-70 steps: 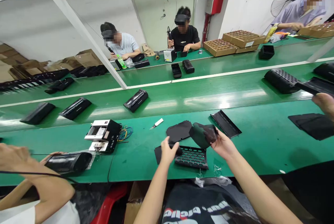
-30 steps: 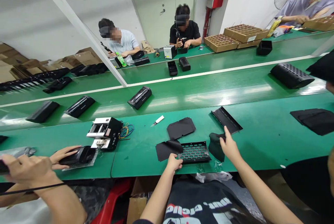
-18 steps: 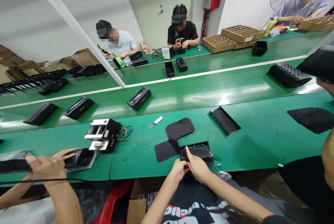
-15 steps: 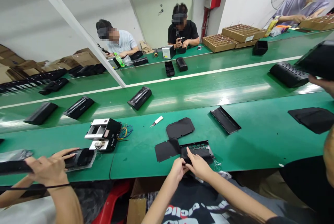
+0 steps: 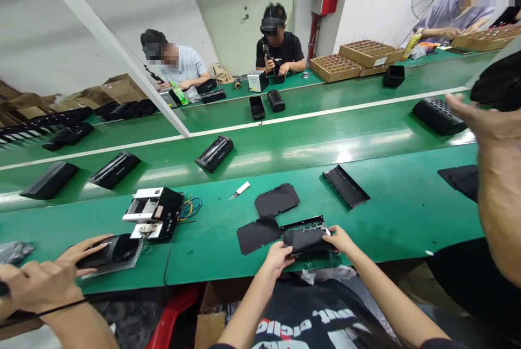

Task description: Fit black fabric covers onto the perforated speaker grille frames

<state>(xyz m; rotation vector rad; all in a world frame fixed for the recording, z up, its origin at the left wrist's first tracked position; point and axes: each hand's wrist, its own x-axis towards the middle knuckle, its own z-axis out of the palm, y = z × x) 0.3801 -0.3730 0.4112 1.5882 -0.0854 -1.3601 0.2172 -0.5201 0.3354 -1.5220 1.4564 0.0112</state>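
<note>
A black perforated shell [image 5: 302, 224] lies near the front edge of the green bench, with a dark flexible sheet [image 5: 304, 239] laid in it. My left hand [image 5: 280, 258] is closed on the shell's near left corner, its thumb against the sheet. At the opposite end, my right hand [image 5: 340, 240] pinches the shell's right edge. Some fingertips of both hands are hidden under or behind the part. Clear plastic film [image 5: 321, 262] shows beneath the shell. Just to the left lies a loose flat black sheet [image 5: 257, 234], and further back is a stack of similar sheets [image 5: 277, 200].
Another black shell [image 5: 347, 186] lies behind and right. A white-handled tool [image 5: 241, 190] and a black-and-white machine [image 5: 152, 213] are to the left. Neighbours' hands [image 5: 44, 286] and arm [image 5: 500, 186] work on both sides. Black housings [image 5: 215, 152] stand along the conveyor [image 5: 285, 143].
My hands have moved apart: they were together at the shell's left part, and now the right hand is at its right end. The right neighbour's arm has come further into view.
</note>
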